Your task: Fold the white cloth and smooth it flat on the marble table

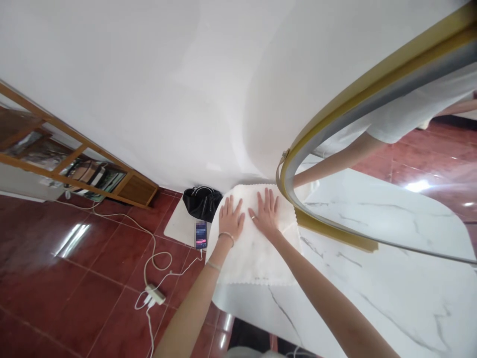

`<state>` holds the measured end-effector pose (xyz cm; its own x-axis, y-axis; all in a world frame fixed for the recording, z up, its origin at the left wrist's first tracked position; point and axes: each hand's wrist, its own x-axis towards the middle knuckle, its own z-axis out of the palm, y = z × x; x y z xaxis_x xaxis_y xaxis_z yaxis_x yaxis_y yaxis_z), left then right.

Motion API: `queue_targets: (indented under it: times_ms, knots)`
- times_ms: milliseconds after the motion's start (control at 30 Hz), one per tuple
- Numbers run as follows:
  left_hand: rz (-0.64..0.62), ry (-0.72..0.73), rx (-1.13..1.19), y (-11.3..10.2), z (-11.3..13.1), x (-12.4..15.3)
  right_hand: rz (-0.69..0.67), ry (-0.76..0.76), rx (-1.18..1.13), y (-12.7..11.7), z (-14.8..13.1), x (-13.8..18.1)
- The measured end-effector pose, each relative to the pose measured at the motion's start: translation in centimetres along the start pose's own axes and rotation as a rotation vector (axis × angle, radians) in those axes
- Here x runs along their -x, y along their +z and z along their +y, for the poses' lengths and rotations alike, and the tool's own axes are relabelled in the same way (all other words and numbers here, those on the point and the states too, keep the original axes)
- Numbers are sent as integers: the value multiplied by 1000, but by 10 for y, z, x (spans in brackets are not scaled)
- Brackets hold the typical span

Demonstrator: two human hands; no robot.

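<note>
A white cloth (257, 258) with a scalloped edge lies spread over the left end of the white marble-patterned table (335, 293). My left hand (231, 219) rests flat on the cloth's upper left part, fingers apart, with a bracelet at the wrist. Beside it, my right hand (265, 213) presses flat on the upper middle of the cloth, its fingers spread and a ring on one of them. Neither hand grips anything. Faint creases show in the cloth to the right of my right hand.
A gold-framed mirror (320, 119) stands on the table at right. Left of the table, a black bag (203, 203) and a lit phone (200, 234) lie on a pale surface. A power strip (154, 294) with cables lies on the red tiled floor, near a wooden shelf (137, 188).
</note>
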<state>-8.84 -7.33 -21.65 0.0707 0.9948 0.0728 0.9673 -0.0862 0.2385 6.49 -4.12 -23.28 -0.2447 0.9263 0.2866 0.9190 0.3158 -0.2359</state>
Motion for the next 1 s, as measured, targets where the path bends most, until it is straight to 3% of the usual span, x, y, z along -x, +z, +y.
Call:
queue_targets:
  times_ms: [133,267,367,500,633,733,867,1000]
  knots:
    - [71,-5,-49,-7,-15,91,-72,-237,-117,-4,-28,31]
    - [162,-158,-60,-8,-14,167,-109,-338,-152,-19,-69,83]
    - [184,-202,-59,-4,-4,203,-173,-388,-141,-40,-86,135]
    - [138,-153,-76,3,20,227,-248,-336,-70,-69,-74,203]
    - [67,-17,-53,10,55,226,-215,-177,13,-83,-46,248]
    - [48,92,-15,16,77,205,-164,-66,72,-82,-25,254]
    - [70,173,16,23,88,153,-140,-3,106,-74,-1,222]
    - [89,177,26,26,80,94,-139,26,110,-61,13,171]
